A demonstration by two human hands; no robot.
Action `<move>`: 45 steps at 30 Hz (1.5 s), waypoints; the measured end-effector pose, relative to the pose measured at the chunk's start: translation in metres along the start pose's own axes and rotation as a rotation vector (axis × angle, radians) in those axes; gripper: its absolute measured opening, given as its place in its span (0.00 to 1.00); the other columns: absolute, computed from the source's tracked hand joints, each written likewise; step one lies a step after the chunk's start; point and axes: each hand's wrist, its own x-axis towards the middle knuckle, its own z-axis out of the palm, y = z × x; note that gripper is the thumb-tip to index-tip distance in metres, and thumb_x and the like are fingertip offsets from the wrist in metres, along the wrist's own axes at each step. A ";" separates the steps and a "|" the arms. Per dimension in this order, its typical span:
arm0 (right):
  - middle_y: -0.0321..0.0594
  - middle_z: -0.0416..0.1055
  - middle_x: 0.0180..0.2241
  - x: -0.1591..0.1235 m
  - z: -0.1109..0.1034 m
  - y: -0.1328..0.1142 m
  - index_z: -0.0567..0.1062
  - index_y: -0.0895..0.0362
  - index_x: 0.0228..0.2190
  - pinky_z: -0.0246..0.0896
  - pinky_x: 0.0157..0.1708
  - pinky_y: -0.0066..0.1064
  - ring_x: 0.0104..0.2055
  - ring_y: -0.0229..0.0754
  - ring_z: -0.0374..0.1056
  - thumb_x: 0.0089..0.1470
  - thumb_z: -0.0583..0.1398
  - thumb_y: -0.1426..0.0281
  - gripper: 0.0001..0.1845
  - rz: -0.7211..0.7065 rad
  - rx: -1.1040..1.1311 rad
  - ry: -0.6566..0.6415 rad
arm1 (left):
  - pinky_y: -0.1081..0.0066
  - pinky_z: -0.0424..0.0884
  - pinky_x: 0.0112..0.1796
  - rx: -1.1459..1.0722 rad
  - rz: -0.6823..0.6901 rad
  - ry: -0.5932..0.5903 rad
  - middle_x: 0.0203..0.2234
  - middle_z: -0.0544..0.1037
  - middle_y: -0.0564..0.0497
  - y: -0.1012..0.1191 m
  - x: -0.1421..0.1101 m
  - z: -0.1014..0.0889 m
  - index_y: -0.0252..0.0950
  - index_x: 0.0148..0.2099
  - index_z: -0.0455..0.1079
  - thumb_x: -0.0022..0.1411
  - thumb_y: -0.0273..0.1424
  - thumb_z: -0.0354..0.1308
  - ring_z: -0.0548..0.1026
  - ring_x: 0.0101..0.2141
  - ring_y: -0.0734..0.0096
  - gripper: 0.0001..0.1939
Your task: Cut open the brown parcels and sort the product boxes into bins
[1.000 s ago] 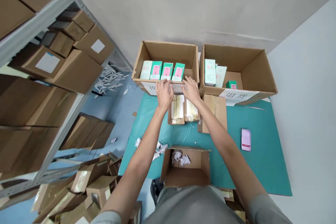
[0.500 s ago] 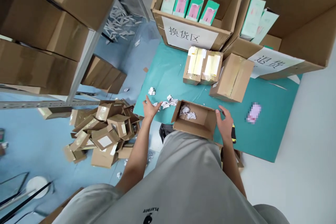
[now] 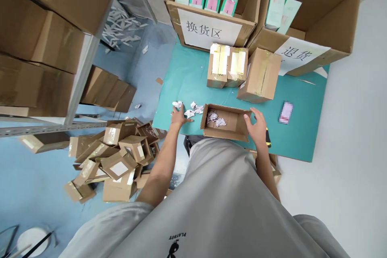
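A small open cardboard box [image 3: 227, 132] stands at the table's near edge with crumpled white paper [image 3: 221, 122] in its left part. My left hand [image 3: 179, 118] is open over the table left of the box, its fingers spread at a crumpled paper ball [image 3: 177, 104]. More crumpled paper [image 3: 197, 109] lies between that hand and the box. At the box's right end is my right hand [image 3: 257, 127], open, with thumb and fingers apart by the box's rim; whether it touches the cardboard is hard to tell.
Three closed cartons [image 3: 261, 75] stand on the green table [image 3: 298, 141], before two large labelled boxes [image 3: 252, 28] holding green-and-white packages. A blurred pink item [image 3: 286, 112] lies to the right. Left are a pile of cardboard boxes [image 3: 121, 153] on the floor and a loaded shelf [image 3: 87, 64].
My left hand has moved forward to the paper ball at the far left. My right hand stays at the box's right end. The whole view has shifted a little.
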 end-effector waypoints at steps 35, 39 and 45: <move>0.54 0.74 0.69 -0.013 -0.008 0.007 0.77 0.52 0.67 0.61 0.75 0.61 0.72 0.61 0.68 0.74 0.58 0.51 0.29 -0.014 0.114 -0.058 | 0.54 0.75 0.67 -0.307 -0.079 0.458 0.68 0.73 0.37 0.015 -0.078 0.020 0.36 0.54 0.83 0.66 0.35 0.68 0.78 0.64 0.49 0.16; 0.55 0.72 0.70 -0.020 -0.007 0.016 0.78 0.51 0.66 0.60 0.75 0.62 0.73 0.62 0.67 0.73 0.60 0.51 0.28 -0.001 0.116 -0.057 | 0.57 0.84 0.58 -0.585 0.224 0.753 0.65 0.73 0.40 0.025 -0.124 -0.020 0.38 0.52 0.84 0.63 0.41 0.73 0.82 0.58 0.51 0.19; 0.53 0.73 0.69 -0.021 -0.003 0.020 0.81 0.51 0.62 0.60 0.74 0.62 0.72 0.61 0.67 0.73 0.60 0.50 0.27 0.004 0.098 -0.072 | 0.57 0.79 0.64 -0.427 0.685 0.617 0.71 0.69 0.43 0.101 -0.180 -0.028 0.43 0.57 0.85 0.69 0.42 0.73 0.78 0.66 0.49 0.17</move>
